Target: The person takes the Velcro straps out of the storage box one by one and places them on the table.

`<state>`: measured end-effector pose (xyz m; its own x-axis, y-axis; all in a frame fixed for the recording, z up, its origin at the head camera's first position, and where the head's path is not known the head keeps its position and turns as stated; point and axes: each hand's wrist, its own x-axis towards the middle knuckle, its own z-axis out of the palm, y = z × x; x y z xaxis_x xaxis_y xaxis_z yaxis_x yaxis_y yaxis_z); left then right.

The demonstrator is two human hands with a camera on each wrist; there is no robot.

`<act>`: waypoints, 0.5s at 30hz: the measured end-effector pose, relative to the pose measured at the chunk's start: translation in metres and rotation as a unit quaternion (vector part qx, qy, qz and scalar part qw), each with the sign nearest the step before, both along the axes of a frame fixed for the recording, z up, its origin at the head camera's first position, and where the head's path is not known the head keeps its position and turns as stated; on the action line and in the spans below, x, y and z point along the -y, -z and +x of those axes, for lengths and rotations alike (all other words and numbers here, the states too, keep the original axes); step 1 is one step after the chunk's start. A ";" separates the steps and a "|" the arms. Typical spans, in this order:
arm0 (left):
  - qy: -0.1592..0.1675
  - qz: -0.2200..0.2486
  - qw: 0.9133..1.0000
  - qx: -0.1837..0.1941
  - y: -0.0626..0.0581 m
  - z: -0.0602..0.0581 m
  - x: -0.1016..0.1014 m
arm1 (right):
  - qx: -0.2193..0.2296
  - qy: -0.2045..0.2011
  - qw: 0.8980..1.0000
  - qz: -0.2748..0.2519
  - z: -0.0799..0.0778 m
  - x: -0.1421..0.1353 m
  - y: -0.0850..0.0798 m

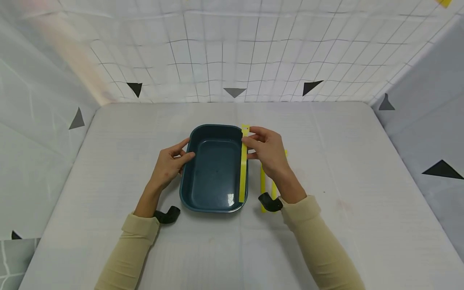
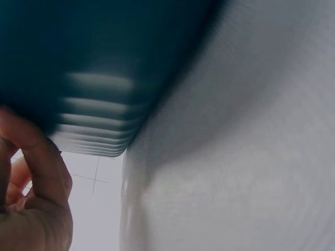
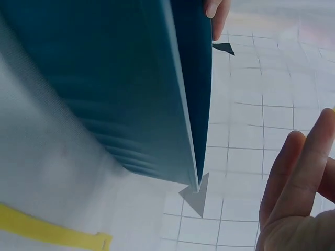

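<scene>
A dark teal rectangular plastic tub [image 1: 215, 173] with rounded corners stands on the table. My left hand [image 1: 169, 163] grips its left rim, thumb over the edge and fingers along the outer wall. In the left wrist view, the curled fingers [image 2: 44, 162] lie against the tub's ribbed side [image 2: 99, 99]. Between thumb and fingers, my right hand [image 1: 267, 151] pinches a flat yellow strip [image 1: 243, 173] near its notched top end. That strip hangs lengthwise over the tub's right rim in the head view. From the right wrist, most of the held strip is out of frame.
More yellow strips [image 1: 263, 181] lie on the table under my right forearm, partly covered by it; one strip [image 3: 52, 230] shows in the right wrist view. The white table [image 1: 203, 257] meets a gridded sheet [image 1: 217, 52] with dark triangle markers behind. Black wrist mounts [image 1: 167, 215] sit at both cuffs.
</scene>
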<state>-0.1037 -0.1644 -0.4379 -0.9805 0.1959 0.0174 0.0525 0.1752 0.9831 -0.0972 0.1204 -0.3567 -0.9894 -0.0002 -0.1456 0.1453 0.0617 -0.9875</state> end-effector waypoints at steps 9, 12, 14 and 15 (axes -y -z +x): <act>-0.003 0.003 1.000 0.000 -0.001 0.001 0.001 | 0.002 0.007 1.000 0.005 0.005 -0.010 0.001; -0.001 0.009 1.000 0.001 -0.001 0.001 0.001 | 0.001 0.007 1.000 0.013 0.006 -0.015 0.002; 0.002 0.014 1.000 0.001 0.000 0.001 0.001 | 0.001 0.009 1.000 0.017 0.007 -0.019 0.003; 0.002 0.016 1.000 0.000 0.000 0.001 0.001 | 0.002 0.011 1.000 0.017 0.008 -0.021 0.004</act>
